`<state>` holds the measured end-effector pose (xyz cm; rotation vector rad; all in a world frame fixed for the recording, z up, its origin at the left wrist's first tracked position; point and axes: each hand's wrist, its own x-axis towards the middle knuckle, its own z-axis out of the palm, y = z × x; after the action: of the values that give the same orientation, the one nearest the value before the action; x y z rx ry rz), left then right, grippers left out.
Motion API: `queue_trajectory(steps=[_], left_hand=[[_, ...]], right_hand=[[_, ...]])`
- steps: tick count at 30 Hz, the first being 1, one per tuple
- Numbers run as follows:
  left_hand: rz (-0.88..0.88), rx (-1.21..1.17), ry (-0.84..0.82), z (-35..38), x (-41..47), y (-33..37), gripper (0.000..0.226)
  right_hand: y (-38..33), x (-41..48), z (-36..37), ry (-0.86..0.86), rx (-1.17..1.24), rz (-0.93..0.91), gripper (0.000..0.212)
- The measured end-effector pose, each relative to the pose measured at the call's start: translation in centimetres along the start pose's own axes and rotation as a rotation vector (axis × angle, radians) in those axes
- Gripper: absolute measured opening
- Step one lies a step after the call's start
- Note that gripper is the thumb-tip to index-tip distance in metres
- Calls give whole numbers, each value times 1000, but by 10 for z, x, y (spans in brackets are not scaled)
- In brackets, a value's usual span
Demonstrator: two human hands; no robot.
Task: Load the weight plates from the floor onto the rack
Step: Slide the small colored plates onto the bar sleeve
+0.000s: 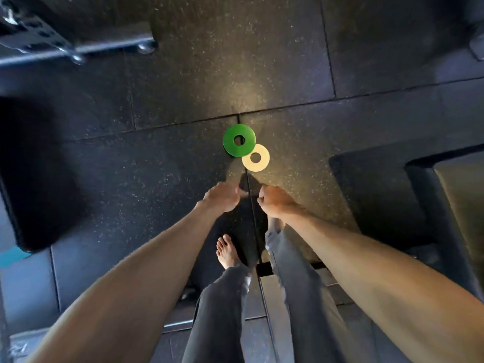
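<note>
Plates are both down on the floor (157,158) from what I see on my feed. The green plate (230,142) lies flat, and the cream plate (262,163) lies flat just below-right of it, rims touching, with the green rim looking like it laps over the cream one.

Both hands hang below the green plate, clear of either plate. The right hand (275,203) is balled into a fist with nothing showing in it. The left hand (222,199) is a bit blurred with its fingers partly curled, so I honestly can't tell if it's closed or loose.

A bare foot (226,251) stands further below the green plate. A metal frame (78,48) is way up-left of it, a dark pad (39,179) far left, and a dark block (379,184) off to the right.
</note>
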<state>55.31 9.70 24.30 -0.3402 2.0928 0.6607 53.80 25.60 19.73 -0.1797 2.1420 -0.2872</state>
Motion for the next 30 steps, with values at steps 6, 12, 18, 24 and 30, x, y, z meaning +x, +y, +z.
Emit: queue_trajectory(steps=[6, 12, 18, 24, 30], left_hand=[[-70, 90, 89, 42, 172, -23, 37], [31, 378, 317, 95, 315, -43, 54], [89, 537, 409, 124, 394, -63, 75], [126, 455, 541, 123, 426, -72, 72], [193, 388, 520, 114, 417, -71, 74]], right_hand=[[43, 147, 39, 91, -114, -13, 31], [75, 275, 97, 199, -389, -100, 66], [104, 336, 122, 288, -560, -163, 65], [113, 356, 124, 376, -639, -321, 60], [116, 345, 127, 385, -654, -448, 36]])
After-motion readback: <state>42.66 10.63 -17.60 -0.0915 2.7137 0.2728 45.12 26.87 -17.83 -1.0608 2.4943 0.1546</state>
